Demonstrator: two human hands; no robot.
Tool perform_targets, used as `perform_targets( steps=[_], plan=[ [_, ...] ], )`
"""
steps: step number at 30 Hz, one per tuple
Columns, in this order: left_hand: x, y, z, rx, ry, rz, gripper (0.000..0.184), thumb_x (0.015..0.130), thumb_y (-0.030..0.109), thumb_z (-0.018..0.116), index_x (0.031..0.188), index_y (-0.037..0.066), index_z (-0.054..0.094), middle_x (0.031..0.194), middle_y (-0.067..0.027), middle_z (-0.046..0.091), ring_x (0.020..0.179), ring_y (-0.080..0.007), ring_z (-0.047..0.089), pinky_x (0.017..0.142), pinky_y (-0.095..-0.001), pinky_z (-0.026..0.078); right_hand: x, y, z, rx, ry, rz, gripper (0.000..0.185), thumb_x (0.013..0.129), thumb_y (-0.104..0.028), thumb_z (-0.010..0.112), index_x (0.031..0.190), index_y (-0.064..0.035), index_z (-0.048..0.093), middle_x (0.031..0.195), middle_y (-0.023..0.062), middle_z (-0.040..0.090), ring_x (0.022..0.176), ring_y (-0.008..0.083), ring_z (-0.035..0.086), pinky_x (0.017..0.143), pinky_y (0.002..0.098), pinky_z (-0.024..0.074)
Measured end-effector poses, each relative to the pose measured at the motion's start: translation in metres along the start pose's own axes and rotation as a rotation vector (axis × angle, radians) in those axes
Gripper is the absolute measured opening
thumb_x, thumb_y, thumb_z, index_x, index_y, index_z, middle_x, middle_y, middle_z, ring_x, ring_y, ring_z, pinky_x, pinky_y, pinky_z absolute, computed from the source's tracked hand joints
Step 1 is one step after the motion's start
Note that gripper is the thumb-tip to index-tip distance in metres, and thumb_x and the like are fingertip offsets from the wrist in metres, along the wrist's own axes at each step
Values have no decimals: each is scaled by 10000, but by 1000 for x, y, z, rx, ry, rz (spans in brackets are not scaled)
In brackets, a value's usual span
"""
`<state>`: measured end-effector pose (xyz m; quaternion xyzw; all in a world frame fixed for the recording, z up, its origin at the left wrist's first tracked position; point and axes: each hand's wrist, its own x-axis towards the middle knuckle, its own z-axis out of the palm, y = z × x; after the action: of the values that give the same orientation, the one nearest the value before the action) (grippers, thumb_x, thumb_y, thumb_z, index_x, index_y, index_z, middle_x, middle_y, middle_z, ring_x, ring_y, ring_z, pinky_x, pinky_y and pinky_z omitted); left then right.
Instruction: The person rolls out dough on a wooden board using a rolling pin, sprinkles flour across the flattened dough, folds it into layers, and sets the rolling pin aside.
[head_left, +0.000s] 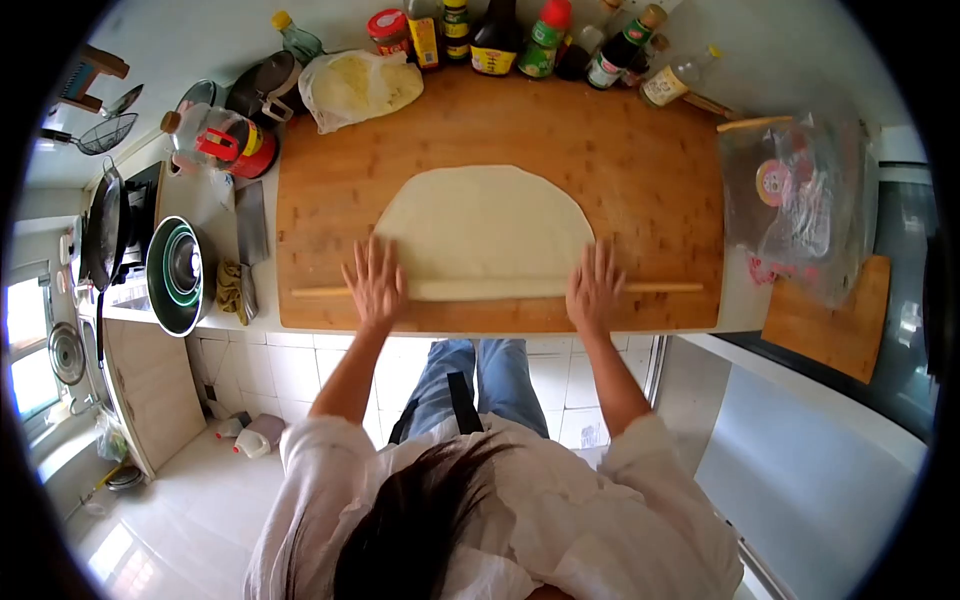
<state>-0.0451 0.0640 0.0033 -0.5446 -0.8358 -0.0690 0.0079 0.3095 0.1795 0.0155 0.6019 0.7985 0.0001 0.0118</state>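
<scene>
A wide, thin sheet of pale dough [485,225] lies on a wooden board [640,200]. Its near edge is wrapped around a long thin rolling pin [660,287], whose bare ends stick out on both sides. My left hand [378,283] rests flat on the pin at the dough's left end, fingers spread and pointing forward. At the right end my right hand [596,287] lies flat in the same way, fingers apart. Neither hand grips the pin; both palms press on top of it.
Bottles and jars [495,40] line the board's back edge beside a plastic bag [360,88]. To the left are an oil jug [225,145], a cleaver [251,222], nested bowls [181,275] and a cloth [230,290]. Plastic packaging [800,190] and a smaller board [830,320] lie right.
</scene>
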Motion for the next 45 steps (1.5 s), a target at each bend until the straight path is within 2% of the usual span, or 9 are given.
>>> perform_targets(
  steps=[5,6,7,15,22,26,30,39,45],
  plan=[
    [10,110,43,395,-22,238,563,996,395,327,1439,55,394,1543,-128,327,1465,-291,196,1137,-636,78,9,-101,12,239,112,-93,523,1011,-365,374,1480,-134,365,1535,106,346,1428,315,281,1152,570,130],
    [-14,132,39,-357,-130,177,565,999,392,285,1427,47,414,1550,-107,314,1467,-290,190,1136,-641,74,3,-113,12,253,76,-194,532,1007,-381,382,1479,-136,367,1531,107,351,1422,303,293,1160,549,132],
    [-21,135,33,-172,-31,119,540,996,396,329,1428,88,430,1558,-69,306,1468,-287,191,1136,-642,80,11,-113,6,252,83,-191,532,1007,-381,382,1479,-136,367,1531,107,351,1422,303,293,1160,549,132],
    [5,-20,16,7,-10,48,521,940,396,477,1421,194,472,1551,-101,316,1434,-312,267,1110,-649,149,1,12,6,95,144,-54,501,977,-328,450,1451,-165,426,1529,96,361,1424,336,292,1120,643,129],
    [100,3,22,-15,207,-125,531,957,414,441,1442,197,442,1566,-106,282,1459,-295,223,1119,-654,136,100,-15,8,236,295,144,496,992,-348,417,1444,-146,428,1512,101,387,1421,329,302,1130,632,117],
    [48,75,23,-136,-178,169,506,973,386,440,1424,157,451,1561,-119,288,1455,-286,235,1140,-598,158,51,-121,8,243,131,-252,493,981,-397,449,1379,-111,505,1488,106,417,1383,329,361,1111,638,161],
    [92,69,11,-123,-16,286,486,960,376,473,1383,137,486,1526,-128,341,1425,-296,283,1118,-586,205,107,-129,-16,270,92,-273,483,972,-378,475,1349,-82,528,1465,102,437,1352,326,394,1090,631,207],
    [127,31,16,-142,86,327,231,916,232,532,1032,45,602,1012,-152,561,933,-338,522,853,-517,399,139,-46,10,224,288,-218,331,906,-285,576,1138,-50,599,1157,128,595,1061,323,537,967,501,382],
    [117,35,43,-178,51,393,197,901,222,530,897,43,611,926,-154,578,921,-347,536,769,-477,455,125,-30,-5,278,226,-169,289,906,-303,583,1061,-60,607,938,101,657,984,306,570,874,442,440]
  ],
)
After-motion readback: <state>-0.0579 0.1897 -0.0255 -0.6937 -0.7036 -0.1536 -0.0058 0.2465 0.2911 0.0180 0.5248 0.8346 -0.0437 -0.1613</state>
